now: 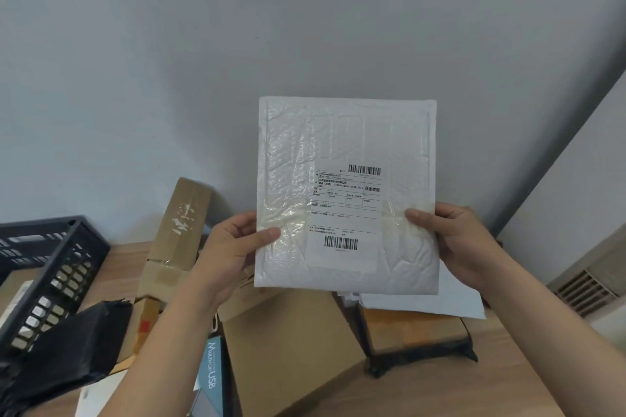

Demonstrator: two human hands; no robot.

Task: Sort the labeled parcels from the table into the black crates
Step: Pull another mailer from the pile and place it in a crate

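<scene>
Pinching a white square bubble-padded mailer (345, 193) by its side edges, the left hand (233, 247) and right hand (460, 244) hold its label up; brown cardboard parcels (288, 342) below them await sorting, black slatted plastic crate (50, 267) leftward.

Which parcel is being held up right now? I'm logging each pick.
The white bubble mailer, gripped at its side edges by the left hand and right hand, label facing the camera; the brown boxes lie on the table below.

mailer (345, 193) above boxes (291, 342) | crate (57, 267) far left on table (518, 376)
</scene>
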